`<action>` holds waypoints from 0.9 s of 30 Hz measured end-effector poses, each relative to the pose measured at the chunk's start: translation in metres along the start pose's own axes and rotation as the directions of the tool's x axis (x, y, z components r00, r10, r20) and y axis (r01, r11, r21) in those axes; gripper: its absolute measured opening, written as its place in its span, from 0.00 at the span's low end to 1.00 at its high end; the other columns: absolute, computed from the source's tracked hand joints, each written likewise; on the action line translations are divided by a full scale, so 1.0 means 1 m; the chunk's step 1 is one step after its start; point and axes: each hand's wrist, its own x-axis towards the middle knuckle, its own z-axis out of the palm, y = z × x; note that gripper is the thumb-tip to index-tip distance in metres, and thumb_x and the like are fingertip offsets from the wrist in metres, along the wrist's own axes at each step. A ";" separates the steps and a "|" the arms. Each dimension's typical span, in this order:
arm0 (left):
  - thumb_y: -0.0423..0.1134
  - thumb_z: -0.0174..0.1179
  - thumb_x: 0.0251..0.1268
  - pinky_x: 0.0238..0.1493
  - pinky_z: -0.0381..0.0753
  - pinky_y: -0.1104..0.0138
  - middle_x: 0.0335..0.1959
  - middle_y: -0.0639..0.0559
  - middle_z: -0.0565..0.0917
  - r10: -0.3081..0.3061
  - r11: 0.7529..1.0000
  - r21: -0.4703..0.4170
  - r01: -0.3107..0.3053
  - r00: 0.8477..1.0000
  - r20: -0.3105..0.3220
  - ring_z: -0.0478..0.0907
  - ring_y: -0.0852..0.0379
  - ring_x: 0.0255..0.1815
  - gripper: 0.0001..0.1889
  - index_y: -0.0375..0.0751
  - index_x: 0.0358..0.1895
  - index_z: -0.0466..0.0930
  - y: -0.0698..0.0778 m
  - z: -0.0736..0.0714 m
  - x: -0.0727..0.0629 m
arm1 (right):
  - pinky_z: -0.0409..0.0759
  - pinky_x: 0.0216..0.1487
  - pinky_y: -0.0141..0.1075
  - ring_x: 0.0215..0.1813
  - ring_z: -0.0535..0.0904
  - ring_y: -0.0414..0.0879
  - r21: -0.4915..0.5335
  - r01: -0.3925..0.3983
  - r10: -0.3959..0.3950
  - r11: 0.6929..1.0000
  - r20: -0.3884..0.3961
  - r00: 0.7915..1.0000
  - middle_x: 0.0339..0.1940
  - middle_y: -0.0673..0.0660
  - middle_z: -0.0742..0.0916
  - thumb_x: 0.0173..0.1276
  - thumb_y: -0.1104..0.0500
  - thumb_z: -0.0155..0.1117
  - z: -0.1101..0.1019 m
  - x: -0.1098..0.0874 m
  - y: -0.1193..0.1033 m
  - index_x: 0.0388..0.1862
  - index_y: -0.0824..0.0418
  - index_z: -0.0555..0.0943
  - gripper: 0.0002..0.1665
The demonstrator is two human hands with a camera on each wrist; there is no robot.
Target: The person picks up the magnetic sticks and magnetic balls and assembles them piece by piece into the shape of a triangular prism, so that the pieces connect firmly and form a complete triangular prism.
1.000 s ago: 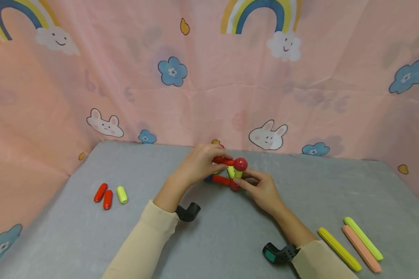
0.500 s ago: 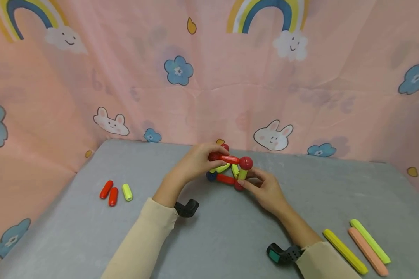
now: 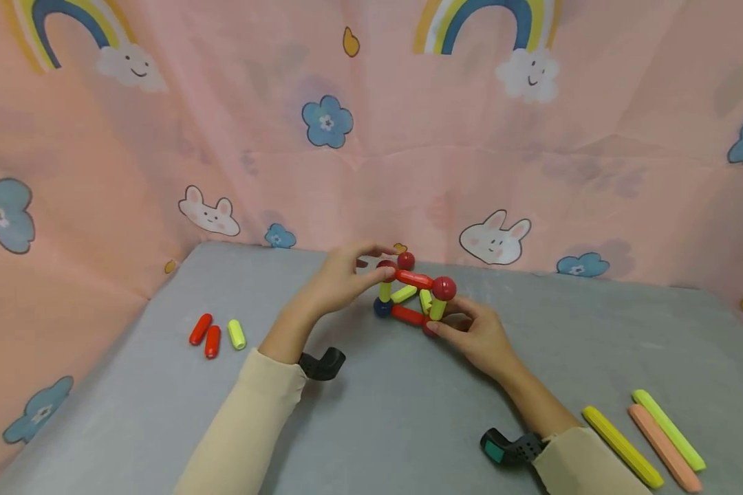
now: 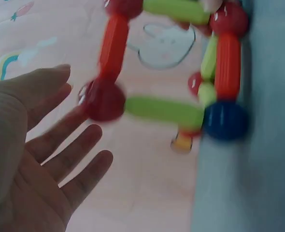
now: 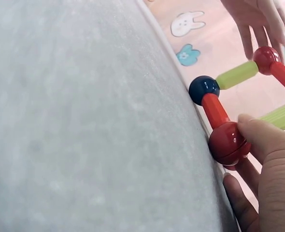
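Observation:
A ball-and-stick building frame stands upright at the back of the table, a square of red rods (image 3: 415, 279) and yellow-green rods (image 4: 164, 110) joined by red balls and one dark blue ball (image 3: 382, 307). My right hand (image 3: 479, 340) pinches the lower right red ball (image 5: 229, 143), thumb on its near side. My left hand (image 3: 347, 275) is at the upper left red ball (image 4: 102, 100); its fingers (image 4: 92, 169) are spread and relaxed, not curled round it. Behind the square, more yellow-green rods (image 3: 404, 294) and another red ball (image 3: 406, 260) show, partly hidden.
Two short red rods (image 3: 212, 342) and a yellow-green rod (image 3: 237, 335) lie on the grey table (image 3: 371, 426) at left. Longer yellow, salmon and lime sticks (image 3: 664, 447) lie at the front right. A pink patterned cloth (image 3: 396, 185) hangs behind the table.
My left hand has let go of the upper red rod and moved left, its fingers opening. The left upright rod has come into view. My right hand keeps its pinch.

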 end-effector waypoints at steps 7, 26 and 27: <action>0.43 0.61 0.73 0.64 0.79 0.49 0.60 0.48 0.83 -0.085 0.993 0.085 0.085 0.996 -0.009 0.80 0.47 0.61 0.17 0.44 0.61 0.81 -0.018 -0.032 -0.024 | 0.82 0.41 0.30 0.38 0.83 0.45 -0.027 -0.002 0.002 1.000 -0.007 1.000 0.44 0.58 0.90 0.63 0.56 0.75 -0.008 -0.003 0.002 0.54 0.57 0.84 0.21; 0.37 0.67 0.66 0.54 0.85 0.59 0.51 0.47 0.86 -0.094 0.986 -0.124 0.114 0.983 0.158 0.84 0.51 0.52 0.15 0.41 0.54 0.83 -0.050 0.045 -0.007 | 0.81 0.61 0.55 0.59 0.84 0.58 0.006 -0.036 0.036 0.999 -0.069 0.997 0.56 0.64 0.87 0.68 0.63 0.69 -0.007 0.001 0.002 0.62 0.65 0.80 0.24; 0.36 0.68 0.65 0.53 0.85 0.59 0.51 0.47 0.86 -0.095 0.984 -0.134 0.115 0.985 0.145 0.84 0.51 0.51 0.15 0.42 0.54 0.83 -0.050 0.047 -0.009 | 0.81 0.61 0.54 0.59 0.84 0.59 -0.004 -0.047 0.046 0.999 -0.081 0.996 0.56 0.65 0.87 0.69 0.63 0.69 -0.008 0.002 0.001 0.62 0.66 0.80 0.23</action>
